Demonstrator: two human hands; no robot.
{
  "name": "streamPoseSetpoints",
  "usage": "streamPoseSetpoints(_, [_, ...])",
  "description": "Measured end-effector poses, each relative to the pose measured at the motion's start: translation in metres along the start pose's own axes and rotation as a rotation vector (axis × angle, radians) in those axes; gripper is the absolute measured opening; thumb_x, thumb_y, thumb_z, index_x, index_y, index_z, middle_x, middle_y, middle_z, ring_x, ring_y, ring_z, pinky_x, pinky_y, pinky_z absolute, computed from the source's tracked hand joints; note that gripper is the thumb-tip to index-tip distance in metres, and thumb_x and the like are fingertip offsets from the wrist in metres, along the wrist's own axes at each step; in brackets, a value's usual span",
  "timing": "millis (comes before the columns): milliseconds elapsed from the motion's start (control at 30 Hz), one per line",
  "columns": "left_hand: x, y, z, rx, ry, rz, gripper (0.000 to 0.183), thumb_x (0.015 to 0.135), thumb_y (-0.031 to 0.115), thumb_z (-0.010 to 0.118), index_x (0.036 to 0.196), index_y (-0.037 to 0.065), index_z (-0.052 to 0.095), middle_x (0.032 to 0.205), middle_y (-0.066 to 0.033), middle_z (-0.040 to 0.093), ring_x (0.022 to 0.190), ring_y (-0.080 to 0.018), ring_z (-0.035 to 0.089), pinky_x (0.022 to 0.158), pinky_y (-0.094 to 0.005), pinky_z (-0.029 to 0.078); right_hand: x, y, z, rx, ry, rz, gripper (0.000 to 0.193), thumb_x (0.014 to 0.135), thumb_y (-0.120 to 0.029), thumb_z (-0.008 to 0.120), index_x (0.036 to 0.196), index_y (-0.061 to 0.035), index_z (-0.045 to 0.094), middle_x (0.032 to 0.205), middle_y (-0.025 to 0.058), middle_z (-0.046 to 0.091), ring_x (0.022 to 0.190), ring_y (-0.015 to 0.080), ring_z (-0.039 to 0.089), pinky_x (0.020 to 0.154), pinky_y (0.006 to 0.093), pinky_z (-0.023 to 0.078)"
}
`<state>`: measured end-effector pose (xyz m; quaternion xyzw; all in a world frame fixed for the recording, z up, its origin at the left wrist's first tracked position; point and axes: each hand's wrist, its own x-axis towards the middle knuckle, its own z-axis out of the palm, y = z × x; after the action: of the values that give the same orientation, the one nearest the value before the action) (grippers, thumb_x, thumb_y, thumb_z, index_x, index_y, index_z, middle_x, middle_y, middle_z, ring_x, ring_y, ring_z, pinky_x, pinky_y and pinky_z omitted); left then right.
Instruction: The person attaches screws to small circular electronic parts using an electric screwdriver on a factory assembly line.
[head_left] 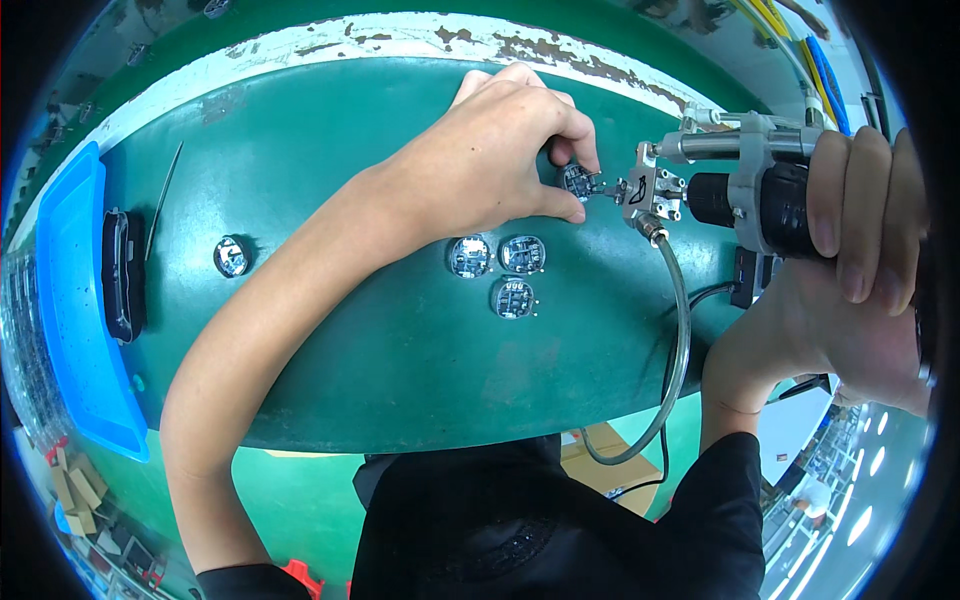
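My left hand reaches across the table and pinches a small round electronic module between thumb and fingers, its inner side turned to the right. My right hand is wrapped round a black electric screwdriver held level, with a metal nozzle block at its front. The screwdriver's tip meets the module or stops just short of it; I cannot tell which. Just below my left hand lie three similar round modules: one on the left, one on the right and one nearer me.
Another round module lies left of my forearm. Beyond it are a thin metal rod, a black oblong case and a blue tray. A clear hose loops down from the screwdriver past the green table's near edge.
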<state>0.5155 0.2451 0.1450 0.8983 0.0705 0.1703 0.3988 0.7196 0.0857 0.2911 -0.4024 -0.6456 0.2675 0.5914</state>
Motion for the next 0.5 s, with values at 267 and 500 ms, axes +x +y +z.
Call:
streamPoseSetpoints(267, [-0.001,-0.002,0.002,-0.001,0.016,0.015,0.029,0.075,0.018,0.088,0.100,0.013,0.074,0.091,0.0002,0.062,0.105,-0.0219,0.055,0.102,-0.0394,0.038,0.007,0.003,0.009,0.140,-0.061,0.019,0.021,0.098,-0.034,0.065,0.089,-0.0154,0.061,0.074,-0.0080,0.056,0.065,0.0025,0.056,0.063,0.0217,0.040])
streamPoseSetpoints(500, [-0.002,-0.004,0.004,-0.018,0.036,0.028,0.029,0.075,0.017,0.088,0.100,0.013,0.074,0.091,0.0000,0.062,0.104,-0.0215,0.056,0.102,-0.0391,0.038,0.010,0.011,0.002,0.179,-0.157,-0.019,0.021,0.098,-0.035,0.065,0.091,-0.0154,0.062,0.075,-0.0080,0.057,0.065,0.0023,0.057,0.064,0.0215,0.040])
